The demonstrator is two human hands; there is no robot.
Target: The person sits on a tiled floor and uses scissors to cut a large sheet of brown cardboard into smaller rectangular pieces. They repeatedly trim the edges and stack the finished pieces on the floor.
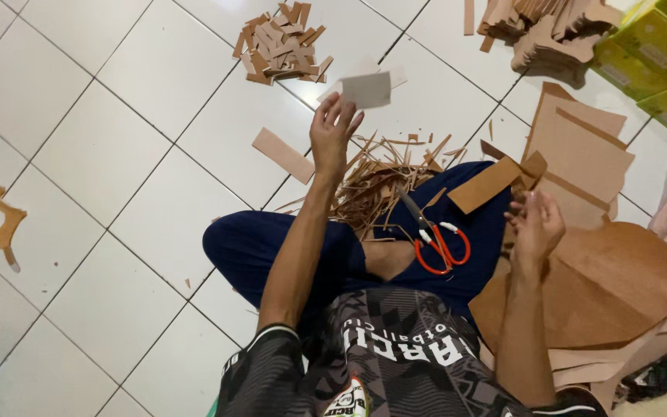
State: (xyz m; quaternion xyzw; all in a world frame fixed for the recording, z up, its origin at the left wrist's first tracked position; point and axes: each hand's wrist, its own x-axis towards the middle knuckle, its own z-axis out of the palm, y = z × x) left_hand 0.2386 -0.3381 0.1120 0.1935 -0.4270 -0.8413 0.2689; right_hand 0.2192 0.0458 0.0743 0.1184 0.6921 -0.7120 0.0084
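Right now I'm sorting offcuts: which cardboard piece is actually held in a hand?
The small pale rectangle pinched in the left hand, raised above the floor; the other pieces lie loose.

There is just one camera, and it sits on the person's head. It looks almost straight down at the white tiled floor [117, 154]. It is close to the person's body, so the patterned grey and black shirt [395, 355] fills the bottom edge. The folded legs in dark blue trousers [272, 247] sit in the middle. The far floor is at the top.
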